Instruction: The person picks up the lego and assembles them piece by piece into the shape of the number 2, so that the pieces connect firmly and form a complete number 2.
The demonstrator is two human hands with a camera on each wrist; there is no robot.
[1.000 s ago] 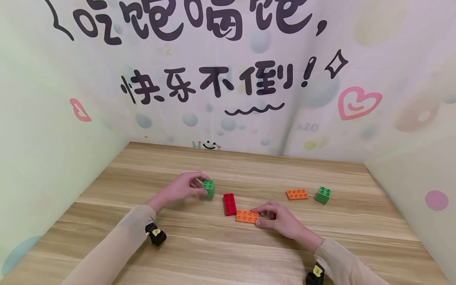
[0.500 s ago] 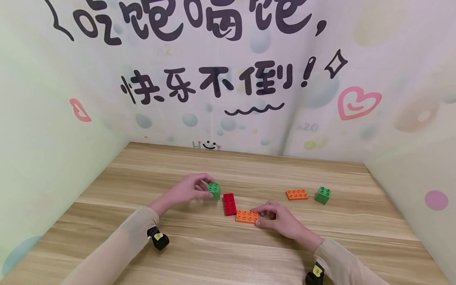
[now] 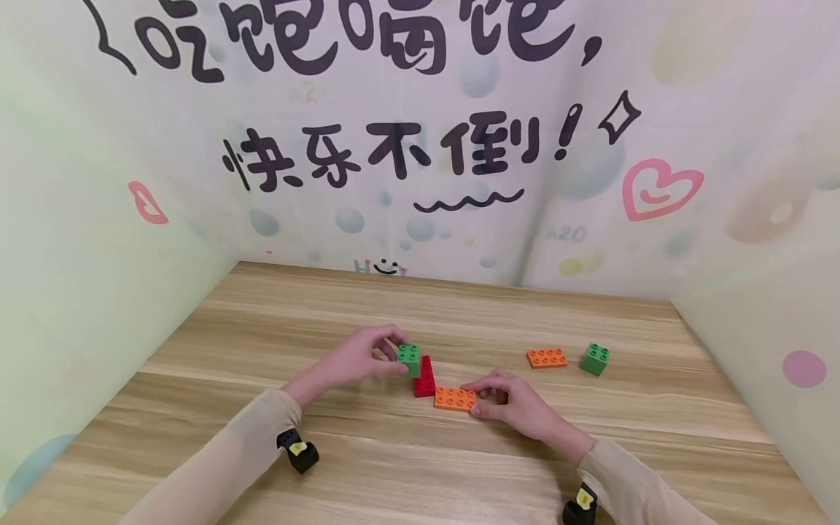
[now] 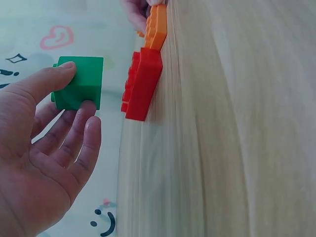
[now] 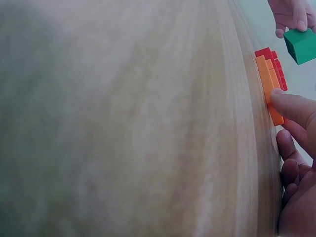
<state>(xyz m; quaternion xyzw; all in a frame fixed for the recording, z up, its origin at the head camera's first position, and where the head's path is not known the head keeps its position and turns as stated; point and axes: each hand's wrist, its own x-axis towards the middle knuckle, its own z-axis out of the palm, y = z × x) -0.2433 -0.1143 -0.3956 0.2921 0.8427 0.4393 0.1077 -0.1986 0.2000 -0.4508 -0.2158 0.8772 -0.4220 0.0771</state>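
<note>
My left hand (image 3: 361, 356) pinches a square green building brick (image 3: 409, 362) between thumb and fingers. In the left wrist view that green brick (image 4: 84, 83) hangs above the table, apart from the red brick (image 4: 142, 86). The long red brick (image 3: 424, 379) lies flat with its studs up, partly hidden behind the green one in the head view. Touching its near right corner is an orange brick (image 3: 454, 399), also flat. My right hand (image 3: 521, 407) grips the orange brick's right end, the thumb (image 5: 292, 106) against its near side.
Another orange brick (image 3: 547, 359) and a second green brick (image 3: 595, 359) lie farther right on the wooden table (image 3: 420, 467). A printed cloth backdrop (image 3: 459, 240) rises along the table's back edge, with pale walls at both sides.
My left hand has carried the green brick rightward and slightly nearer, from left of the red brick to over its left side. My right hand and the orange brick have stayed put.
</note>
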